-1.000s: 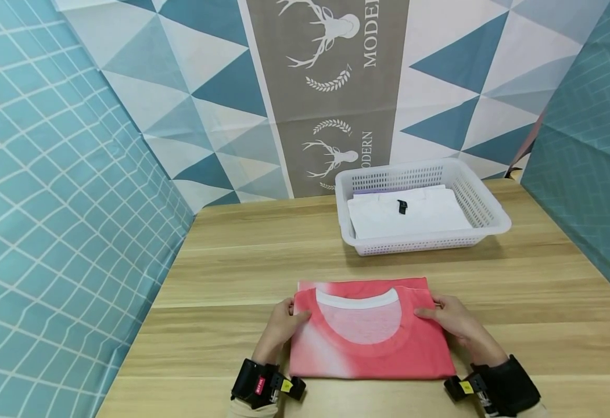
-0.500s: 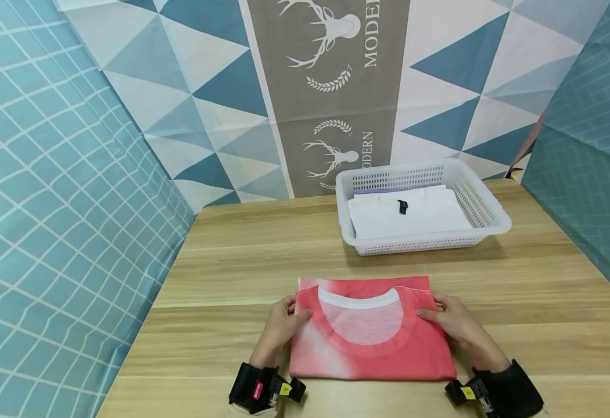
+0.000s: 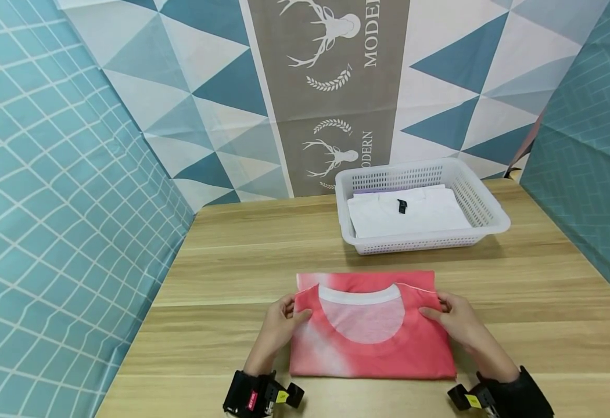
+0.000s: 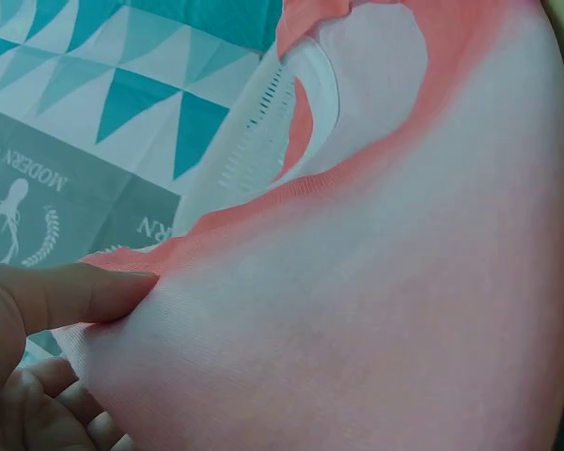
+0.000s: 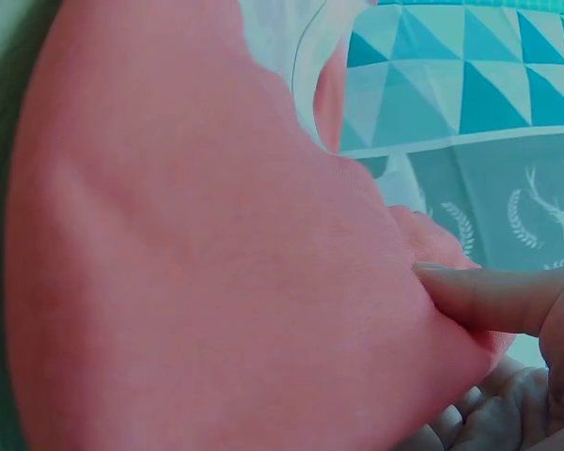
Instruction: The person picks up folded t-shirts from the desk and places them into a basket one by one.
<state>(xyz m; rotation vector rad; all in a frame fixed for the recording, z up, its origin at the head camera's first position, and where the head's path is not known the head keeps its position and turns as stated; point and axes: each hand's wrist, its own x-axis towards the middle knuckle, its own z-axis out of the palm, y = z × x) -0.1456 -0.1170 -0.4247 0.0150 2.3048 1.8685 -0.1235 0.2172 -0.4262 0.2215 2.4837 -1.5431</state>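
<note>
A folded red-and-white T-shirt [image 3: 373, 354] lies at the front of the table, its round neckline with a white inner band facing up. My left hand [image 3: 283, 320] pinches its left upper edge, thumb on top and fingers beneath. In the left wrist view the thumb [image 4: 94, 293] presses on the pale cloth. On the opposite side my right hand [image 3: 454, 316] pinches the right upper edge the same way; the right wrist view shows that thumb [image 5: 493, 299] over a small fold of red cloth. The fingers under the shirt are partly hidden.
Behind the shirt, on the wooden table [image 3: 232, 261], stands a white perforated basket [image 3: 420, 241]. Inside it lie folded white clothes [image 3: 415, 217] with a small black tag on top. Patterned cloth hangs at the back, and tiled-pattern cloth [image 3: 75, 203] at the left.
Both hands keep their hold on the shirt's upper edge. The hands have drawn slightly apart, and more of the red layer behind the neckline shows.
</note>
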